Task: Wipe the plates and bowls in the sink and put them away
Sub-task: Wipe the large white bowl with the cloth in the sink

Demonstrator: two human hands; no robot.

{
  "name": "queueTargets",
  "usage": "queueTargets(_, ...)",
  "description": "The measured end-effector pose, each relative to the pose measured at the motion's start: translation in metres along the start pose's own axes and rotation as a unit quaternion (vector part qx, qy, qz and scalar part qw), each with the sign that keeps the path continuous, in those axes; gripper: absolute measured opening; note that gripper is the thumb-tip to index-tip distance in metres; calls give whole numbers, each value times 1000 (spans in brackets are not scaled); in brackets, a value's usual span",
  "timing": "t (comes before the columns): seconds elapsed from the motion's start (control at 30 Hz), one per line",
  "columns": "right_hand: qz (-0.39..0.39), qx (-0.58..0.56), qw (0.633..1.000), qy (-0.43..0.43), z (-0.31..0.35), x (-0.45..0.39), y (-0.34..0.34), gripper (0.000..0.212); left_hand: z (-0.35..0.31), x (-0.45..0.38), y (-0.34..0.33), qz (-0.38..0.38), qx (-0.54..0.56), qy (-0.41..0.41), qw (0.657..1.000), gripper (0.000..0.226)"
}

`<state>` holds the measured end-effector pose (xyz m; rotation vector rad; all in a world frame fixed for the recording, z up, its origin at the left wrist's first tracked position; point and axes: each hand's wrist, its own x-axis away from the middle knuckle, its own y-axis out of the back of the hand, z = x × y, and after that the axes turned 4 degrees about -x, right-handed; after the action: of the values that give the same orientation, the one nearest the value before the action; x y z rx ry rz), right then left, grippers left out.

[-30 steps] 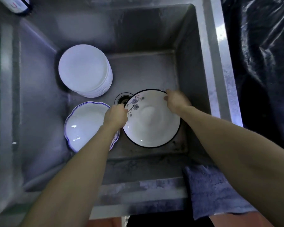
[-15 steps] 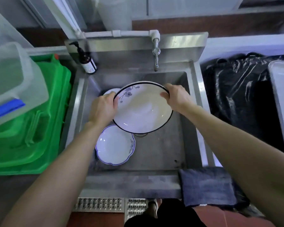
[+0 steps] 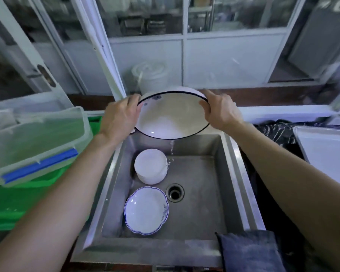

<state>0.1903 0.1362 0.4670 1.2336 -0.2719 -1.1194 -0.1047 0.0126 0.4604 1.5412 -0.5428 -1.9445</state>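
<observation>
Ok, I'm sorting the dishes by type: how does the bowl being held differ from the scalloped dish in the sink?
The black-rimmed bowl is round and larger; the scalloped dish has a wavy blue edge. The bowl is held tilted above the sink by left hand and right hand, dripping water; the dish lies flat on the sink floor. Both are white with blue floral marks.

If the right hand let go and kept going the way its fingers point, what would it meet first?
The right hand grips the big bowl's right rim, fingers pointing left across it. Going straight on, it would meet the bowl's inside first; beyond it, probably the left hand on the opposite rim.
</observation>
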Motion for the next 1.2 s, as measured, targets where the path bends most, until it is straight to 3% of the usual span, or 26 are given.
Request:
queueTargets(0.1,-39,11,999,27,9,-4,23,19,7,-20,19,-30,-17,-2,999,25)
queueTargets(0.33,-98,9,994,50,13,-13,50,8,1,-45,45,-13,-60,-7,998,19)
queueTargets(1.0,-215,-28,963,163,0,-22,99,25,-19,-75,95,-104,-49,-11,993,18)
queueTargets(1.07,-193,-21,964,183,-4,-15,93,30,-24,-63,92,-93,-44,-17,995,22)
queueTargets(1.2,-117,-23,983,143,-15,-9,72,21,-35,-34,72,-40,-39,-6,998,22)
